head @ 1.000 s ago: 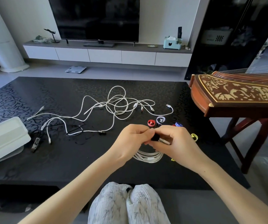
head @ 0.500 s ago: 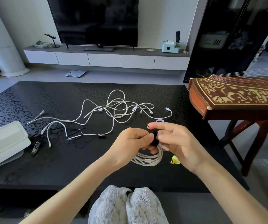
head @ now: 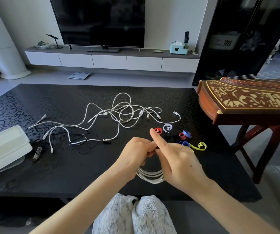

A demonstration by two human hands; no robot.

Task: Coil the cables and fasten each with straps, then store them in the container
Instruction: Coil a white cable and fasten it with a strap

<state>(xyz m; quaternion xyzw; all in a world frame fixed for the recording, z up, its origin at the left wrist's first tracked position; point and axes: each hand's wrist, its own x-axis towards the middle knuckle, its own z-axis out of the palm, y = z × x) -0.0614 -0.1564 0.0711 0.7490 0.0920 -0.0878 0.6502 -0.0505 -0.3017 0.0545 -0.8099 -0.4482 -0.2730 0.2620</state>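
I am holding a coil of white cable [head: 150,176] in front of me, over the near part of the black table [head: 68,169]. My left hand [head: 134,156] is gripping the top of the coil, with its fingers curled tight round the strands. My right hand [head: 180,159] is meeting it at the same spot. Its index finger [head: 154,137] is sticking out straight and pointing up, and its other fingers are curling in round the coil. Whatever they are pinching there is hiding between my two hands. The loops are hanging below both hands.

Loose white cables [head: 122,112] are lying tangled in the middle of the table, and a black cable [head: 78,141] is lying just to their left. Coloured straps are sitting just beyond my right hand: a red strap [head: 158,130], a pale strap [head: 168,127], a blue strap [head: 186,133] and a yellow strap [head: 200,146]. The white container [head: 4,149] is resting at the table's left edge, well apart from the coil. A wooden stringed instrument [head: 247,100] is standing to the right of the table.
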